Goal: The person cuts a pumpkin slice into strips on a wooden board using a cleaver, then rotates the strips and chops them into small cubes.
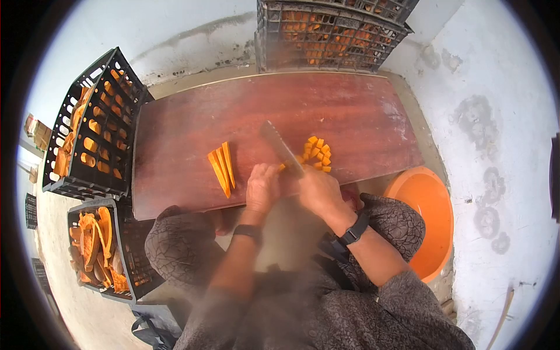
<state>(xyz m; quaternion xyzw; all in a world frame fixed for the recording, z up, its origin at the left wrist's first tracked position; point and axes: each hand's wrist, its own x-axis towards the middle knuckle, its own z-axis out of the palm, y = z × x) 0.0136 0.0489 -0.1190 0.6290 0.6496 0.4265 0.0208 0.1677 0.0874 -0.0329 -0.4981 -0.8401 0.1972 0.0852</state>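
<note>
Gripping a knife [279, 146] in the right hand [318, 189], fingers curled fully round the handle, blade running out toward 11 o'clock over the wooden board [350, 111]. Pressing down with the left hand [262, 185], fingers bent and closed over an orange squash strip [283, 167]. Only the strip's end on show, between the two hands, touching the blade's near side, at 2 o'clock from the left knuckles.

Probably firm, dense flesh: light, stiff enough to keep its shape, yet likely slick on the freshly cut faces. Best pinned from above just behind the cut end, fingertips tucked back from the edge. Cannot tell how much of the strip lies under the palm.

Just past the blade, at 12 o'clock from the right hand, a small heap of diced cubes [317, 153]. At 10 o'clock from the left hand, near but apart, a few spare strips [223, 166]. Off the board: a black crate of pieces [93, 134] at 9 o'clock, another crate [326, 35] at 12, an orange basin [429, 216] at 4.
</note>
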